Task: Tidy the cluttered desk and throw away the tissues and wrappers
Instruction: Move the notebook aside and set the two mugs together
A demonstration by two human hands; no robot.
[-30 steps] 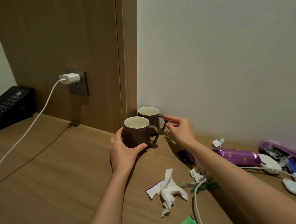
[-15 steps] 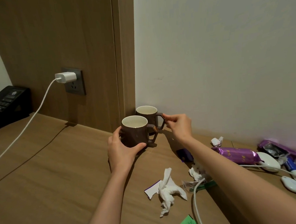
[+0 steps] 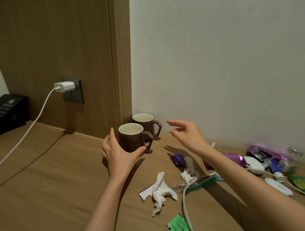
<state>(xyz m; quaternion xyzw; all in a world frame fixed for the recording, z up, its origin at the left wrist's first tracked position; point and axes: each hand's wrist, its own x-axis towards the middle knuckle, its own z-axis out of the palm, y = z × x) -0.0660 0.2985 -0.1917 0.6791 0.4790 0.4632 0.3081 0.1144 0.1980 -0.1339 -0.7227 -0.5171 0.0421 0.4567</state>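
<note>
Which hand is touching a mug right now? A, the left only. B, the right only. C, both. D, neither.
A: the left hand cups the front mug, while the right hand hangs open, clear of the back mug.

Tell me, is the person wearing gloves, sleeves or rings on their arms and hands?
No. The left hand and right hand are bare, with no gloves, rings or watch showing. Both forearms are uncovered as far as the picture reaches, so no sleeves show. The fingers are slim.
</note>
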